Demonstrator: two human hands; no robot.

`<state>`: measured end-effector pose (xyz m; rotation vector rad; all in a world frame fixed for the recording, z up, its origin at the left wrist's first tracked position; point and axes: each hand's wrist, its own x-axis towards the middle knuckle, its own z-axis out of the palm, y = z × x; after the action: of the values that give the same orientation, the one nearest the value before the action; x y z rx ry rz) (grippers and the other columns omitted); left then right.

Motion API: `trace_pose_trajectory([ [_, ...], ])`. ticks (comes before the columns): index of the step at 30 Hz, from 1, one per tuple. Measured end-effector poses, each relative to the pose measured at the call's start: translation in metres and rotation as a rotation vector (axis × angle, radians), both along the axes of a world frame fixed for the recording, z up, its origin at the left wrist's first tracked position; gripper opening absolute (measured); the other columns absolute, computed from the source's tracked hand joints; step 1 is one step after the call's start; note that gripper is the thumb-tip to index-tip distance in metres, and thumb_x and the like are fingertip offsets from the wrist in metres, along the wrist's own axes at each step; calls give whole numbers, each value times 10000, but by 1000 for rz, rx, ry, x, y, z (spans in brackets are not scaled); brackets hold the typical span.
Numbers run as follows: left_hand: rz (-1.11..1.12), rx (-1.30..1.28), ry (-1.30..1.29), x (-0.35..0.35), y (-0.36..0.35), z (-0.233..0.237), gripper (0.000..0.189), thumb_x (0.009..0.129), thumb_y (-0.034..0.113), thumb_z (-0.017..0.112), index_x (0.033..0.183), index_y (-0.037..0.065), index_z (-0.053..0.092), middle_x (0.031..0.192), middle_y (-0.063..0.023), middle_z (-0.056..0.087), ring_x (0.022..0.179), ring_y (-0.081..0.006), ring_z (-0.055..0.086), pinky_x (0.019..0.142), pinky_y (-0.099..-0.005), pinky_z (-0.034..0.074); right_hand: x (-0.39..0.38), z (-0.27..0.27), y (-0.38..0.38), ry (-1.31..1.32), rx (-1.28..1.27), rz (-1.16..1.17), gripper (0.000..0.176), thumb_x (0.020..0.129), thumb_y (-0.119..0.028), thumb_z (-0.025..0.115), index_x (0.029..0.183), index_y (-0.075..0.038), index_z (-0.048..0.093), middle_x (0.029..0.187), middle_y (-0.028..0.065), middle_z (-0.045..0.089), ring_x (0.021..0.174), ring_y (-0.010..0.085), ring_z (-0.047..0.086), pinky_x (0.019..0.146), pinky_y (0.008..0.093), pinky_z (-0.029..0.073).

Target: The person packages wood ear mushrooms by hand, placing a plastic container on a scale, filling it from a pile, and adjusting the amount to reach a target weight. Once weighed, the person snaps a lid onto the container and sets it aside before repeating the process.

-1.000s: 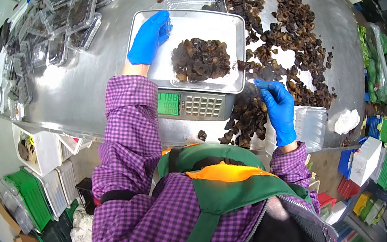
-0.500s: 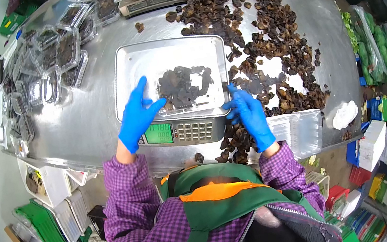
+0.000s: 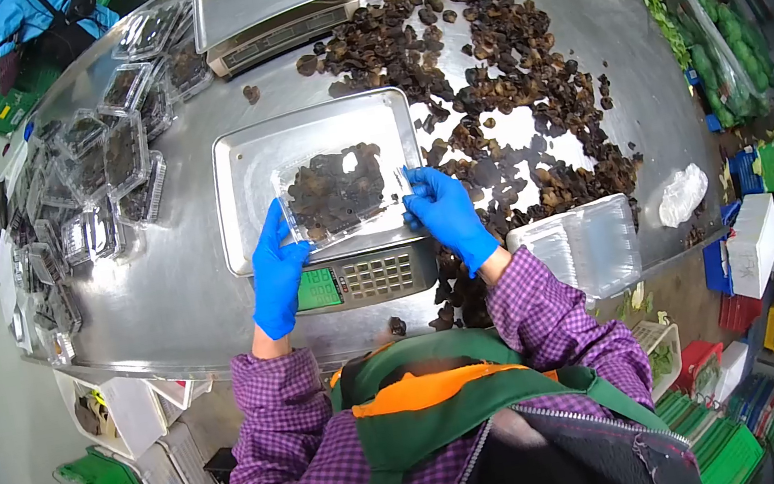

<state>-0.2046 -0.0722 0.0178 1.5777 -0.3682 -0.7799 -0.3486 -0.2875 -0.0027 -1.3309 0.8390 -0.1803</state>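
A clear plastic container (image 3: 335,195) full of dark, wrinkled pieces is tilted over the metal pan (image 3: 238,164) of a scale with a lit green display (image 3: 318,289). My left hand (image 3: 278,271), in a blue glove, grips the container's lower left edge between thumb and fingers. On the container's right side, my gloved right hand (image 3: 443,211) pinches its edge. Loose dark pieces (image 3: 526,98) are spread over the metal table to the right of the scale.
Filled clear containers (image 3: 97,166) are piled at the left. A second scale (image 3: 274,6) stands behind. Stacked empty trays (image 3: 585,246) and a crumpled white bag (image 3: 681,195) lie at the right. A person in blue (image 3: 34,29) is at the upper left.
Both hands have closed on the container, which is now turned and tilted on the pan. The view has shifted, and a person has come into sight at the upper left.
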Motion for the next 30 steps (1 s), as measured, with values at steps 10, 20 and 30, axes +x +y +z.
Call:
trace_pose_trajectory([
  [10, 248, 98, -204, 5, 55, 27, 493, 895, 105, 611, 1361, 28, 468, 1303, -103, 543, 1101, -143, 530, 985, -284, 405, -152, 41, -45, 206, -810, -69, 378, 832, -89, 680, 1203, -86, 609, 1060, 81, 634, 858, 151, 628, 715, 280, 502],
  [20, 263, -20, -289, 11, 41, 44, 408, 909, 133, 594, 1293, 7, 538, 1245, -93, 593, 1107, -145, 545, 978, -281, 401, -237, -49, -19, 384, -566, -46, 234, 871, -137, 645, 1015, 47, 655, 900, 173, 696, 758, 193, 656, 710, 316, 513],
  [30, 132, -50, -252, 41, -8, 6, 479, 888, 135, 626, 1323, -10, 490, 1295, -154, 550, 1190, -206, 522, 1019, -307, 398, -239, -41, -31, 318, -399, -70, 160, 888, -118, 631, 913, 38, 656, 784, 71, 664, 703, 111, 587, 650, 275, 484],
])
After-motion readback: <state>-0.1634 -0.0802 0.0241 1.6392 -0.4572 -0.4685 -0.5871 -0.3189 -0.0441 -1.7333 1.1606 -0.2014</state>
